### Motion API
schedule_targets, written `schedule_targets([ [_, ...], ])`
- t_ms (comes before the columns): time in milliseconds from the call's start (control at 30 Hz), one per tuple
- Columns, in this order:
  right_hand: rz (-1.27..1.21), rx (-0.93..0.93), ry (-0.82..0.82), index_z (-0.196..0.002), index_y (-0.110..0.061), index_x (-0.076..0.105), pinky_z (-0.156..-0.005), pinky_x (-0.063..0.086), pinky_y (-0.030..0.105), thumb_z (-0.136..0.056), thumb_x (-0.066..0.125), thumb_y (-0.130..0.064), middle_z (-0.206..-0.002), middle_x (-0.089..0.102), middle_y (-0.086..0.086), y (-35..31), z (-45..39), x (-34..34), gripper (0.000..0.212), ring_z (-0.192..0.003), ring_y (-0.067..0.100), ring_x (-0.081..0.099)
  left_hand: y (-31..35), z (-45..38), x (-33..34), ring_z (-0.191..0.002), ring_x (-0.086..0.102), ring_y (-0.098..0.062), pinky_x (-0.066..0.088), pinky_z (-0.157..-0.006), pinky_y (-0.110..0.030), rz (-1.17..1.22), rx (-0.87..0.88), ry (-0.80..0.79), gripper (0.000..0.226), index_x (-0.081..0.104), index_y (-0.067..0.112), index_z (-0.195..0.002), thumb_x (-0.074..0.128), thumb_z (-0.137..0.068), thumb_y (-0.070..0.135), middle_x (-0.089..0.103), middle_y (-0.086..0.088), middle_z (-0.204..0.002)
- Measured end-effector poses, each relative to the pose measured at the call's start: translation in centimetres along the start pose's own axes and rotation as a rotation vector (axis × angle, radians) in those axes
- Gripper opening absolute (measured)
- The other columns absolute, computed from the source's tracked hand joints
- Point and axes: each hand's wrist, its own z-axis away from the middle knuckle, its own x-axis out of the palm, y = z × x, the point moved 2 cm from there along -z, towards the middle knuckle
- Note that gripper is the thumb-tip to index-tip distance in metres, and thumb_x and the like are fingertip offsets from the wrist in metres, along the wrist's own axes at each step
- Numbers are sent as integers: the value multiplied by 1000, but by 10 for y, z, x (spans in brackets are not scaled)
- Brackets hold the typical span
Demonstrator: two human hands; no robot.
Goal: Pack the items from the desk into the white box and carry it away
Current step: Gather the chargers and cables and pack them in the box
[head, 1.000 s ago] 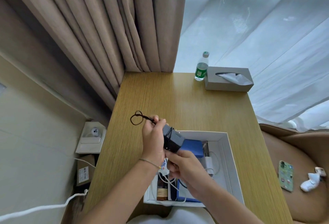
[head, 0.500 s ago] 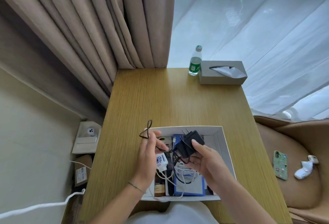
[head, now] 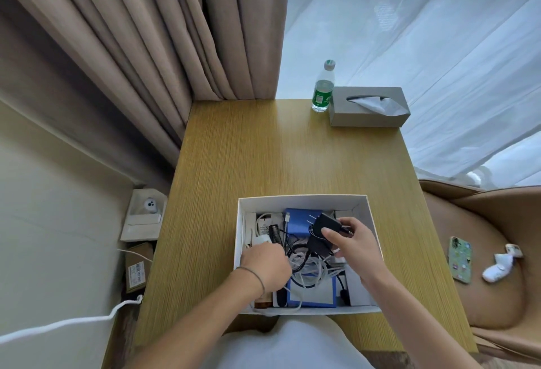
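Beige curtains (head: 146, 46) and a sheer white drape are seen behind a wooden desk (head: 263, 157). At the desk's near edge stands the white box (head: 301, 200), open-topped and crowded with a blue case (head: 298, 222), a black comb (head: 275, 232) and tangled white cables (head: 310, 269). A black charger (head: 323, 231), its metal prongs turned toward the box's far wall, is pinched between thumb and fingers of the right hand (head: 354, 244) just above the contents. The left hand (head: 268, 264) is lowered inside the box with its fingers curled down among the cables; what they grasp cannot be told. At the far right corner of the desk a water bottle (head: 323, 90) with a green label, its writing too small to be read, is set just beside a grey tissue box (head: 369, 106). A phone (head: 461, 260) in a green patterned case is laid on the tan seat (head: 483, 295) to the right.
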Motion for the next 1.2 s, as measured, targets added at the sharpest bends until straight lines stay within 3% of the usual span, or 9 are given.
schedule_targets([
  [100, 55, -34, 46, -109, -18, 66, -54, 54, 22, -89, 74, -24, -95, 74, 1, 8, -12, 6, 22, -69, 11, 72, 6, -12, 2, -98, 65, -29, 48, -74, -36, -11, -38, -3, 30, 66, 11, -107, 39, -102, 23, 67, -10, -106],
  [267, 152, -61, 90, -132, -14, 59, -84, 58, 37, -96, 65, -21, -111, 71, 5, 15, -25, 10, 37, -98, 19, 69, 9, -31, 5, -105, 63, -29, 43, -71, -36, -88, -61, 20, 32, 64, 18, -121, 41, -99, 19, 67, -7, -114],
  [400, 301, -109, 98, -132, -13, 60, -77, 44, 23, -98, 61, -22, -116, 69, 4, 18, -29, 13, 35, -97, 12, 59, 10, -40, 3, -102, 66, -25, 43, -70, -31, -187, -69, 99, 23, 68, 17, -110, 50, -101, 28, 70, -5, -110],
  [567, 746, -201, 119, -135, -15, 59, -85, 52, 40, -101, 52, -31, -127, 57, 10, 15, -26, 11, 39, -103, 31, 62, 10, -44, -4, -101, 66, -24, 39, -68, -29, -255, -14, 228, 23, 69, 19, -107, 51, -102, 32, 69, -3, -107],
  [700, 898, -307, 127, -139, -18, 54, -80, 55, 38, -101, 51, -34, -134, 51, 5, 2, -15, 5, 41, -101, 25, 64, 4, -23, -17, -84, 65, -22, 43, -66, -31, -89, -11, 331, 37, 65, 21, -92, 39, -104, 44, 66, -1, -89],
  [800, 739, -412, 155, -126, -22, 63, -74, 55, 32, -100, 54, -32, -114, 62, -6, -11, -3, -7, 29, -86, 12, 65, -13, 3, -27, -57, 53, -6, 38, -52, -20, 165, 62, 492, 35, 55, 25, -75, 41, -103, 41, 57, 7, -66],
  [900, 649, -493, 252, -88, -26, 65, -60, 51, 25, -97, 62, -31, -79, 62, -15, -17, 7, -27, 11, -67, -1, 58, -38, 26, -29, -43, 37, -2, 29, -40, -16, 330, 51, 619, 31, 48, 30, -71, 47, -101, 34, 49, 7, -57],
  [1033, 677, -486, 343, -64, -23, 42, -43, 30, 24, -90, 68, -33, -53, 44, -10, -8, 11, -53, 39, -44, 8, 36, -80, 37, -18, -45, 34, -6, 28, -42, -20, 406, -75, 718, 34, 43, 24, -65, 54, -93, 39, 42, 7, -54],
  [1200, 800, -366, 333, -60, -16, 39, -42, 23, 26, -86, 74, -37, -47, 34, -7, 14, 8, -67, 49, -42, 10, 25, -98, 30, 9, -44, 34, -8, 31, -44, -23, 452, -170, 583, 50, 46, 20, -58, 55, -93, 56, 40, 6, -49],
])
